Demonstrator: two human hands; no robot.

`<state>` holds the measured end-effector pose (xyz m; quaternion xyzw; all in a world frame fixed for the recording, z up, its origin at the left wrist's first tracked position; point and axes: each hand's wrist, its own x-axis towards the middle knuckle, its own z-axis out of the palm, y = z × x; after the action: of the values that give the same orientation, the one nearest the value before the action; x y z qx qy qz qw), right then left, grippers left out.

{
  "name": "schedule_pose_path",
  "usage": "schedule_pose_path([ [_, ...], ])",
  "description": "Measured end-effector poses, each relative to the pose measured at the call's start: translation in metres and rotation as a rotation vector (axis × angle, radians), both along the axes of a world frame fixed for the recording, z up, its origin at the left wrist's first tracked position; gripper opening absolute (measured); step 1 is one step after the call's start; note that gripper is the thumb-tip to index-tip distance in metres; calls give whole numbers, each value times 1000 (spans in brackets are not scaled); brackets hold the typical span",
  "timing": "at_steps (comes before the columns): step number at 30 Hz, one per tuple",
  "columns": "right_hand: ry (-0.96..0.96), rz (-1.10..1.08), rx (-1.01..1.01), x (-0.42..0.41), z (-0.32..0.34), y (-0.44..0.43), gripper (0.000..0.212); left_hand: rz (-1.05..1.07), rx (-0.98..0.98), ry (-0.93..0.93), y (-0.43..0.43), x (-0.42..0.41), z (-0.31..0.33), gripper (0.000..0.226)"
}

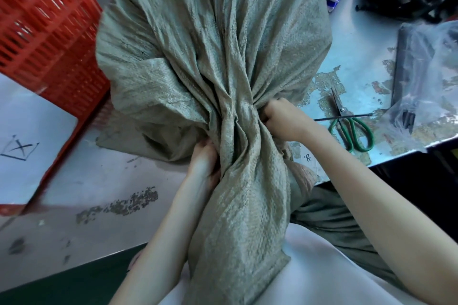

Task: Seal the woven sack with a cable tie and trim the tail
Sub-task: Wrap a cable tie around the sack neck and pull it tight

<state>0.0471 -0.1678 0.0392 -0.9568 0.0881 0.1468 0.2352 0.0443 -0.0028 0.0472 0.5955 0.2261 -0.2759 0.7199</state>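
— What's the worry here?

— The woven sack [198,62]. It lies on the surface [104,181], full and bulky, with its mouth gathered into a neck that runs back toward the person's lap. If either grip loosens, I judge the pleats will spring open and the neck will fan out again, since that stiff weave does not hold a crease.

— And the hands?

— Both are clamped on the neck. The left hand [205,158] squeezes it from the near left, and the right hand [280,116] is fisted on it from the right, a little farther up. With both busy, nothing is free to reach for a tie. Letting go with one hand is the risky part.

— Is there a tie?

— A thin black strip [347,117] lies across the scissors [349,124] on the surface to the right. It may be the cable tie, but I cannot tell for sure. It could slide off when lifted.

— Count things, biggest first.

— One sack, one red crate [44,39] at left, one clear plastic bag [426,74] at right, two hands, one pair of scissors, one black strip.
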Motion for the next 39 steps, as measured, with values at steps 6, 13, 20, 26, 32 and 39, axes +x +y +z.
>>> schedule_pose_path([
  [6, -12, -11, 161, 0, 1, 3, 40, -62, 4, -44, 3, 0, 0, 32],
  [13, -32, 19, 171, -6, 5, -1, 37, 80, 179, -258, 19, 6, -23, 21],
  [20, -117, -68, 130, -25, 4, -41, 14, 506, 109, -496, 55, 11, -39, 24],
  [26, -229, -232, 380, -40, 4, -54, 13, 525, 5, -645, 60, 18, -27, 19],
  [32, -480, -391, 1043, -40, 11, -43, 10, 330, -75, -821, 60, 21, -12, 11],
  [39, -660, -338, 1219, -23, 27, -23, 6, 128, 33, -1050, 36, 29, 11, 7],
])
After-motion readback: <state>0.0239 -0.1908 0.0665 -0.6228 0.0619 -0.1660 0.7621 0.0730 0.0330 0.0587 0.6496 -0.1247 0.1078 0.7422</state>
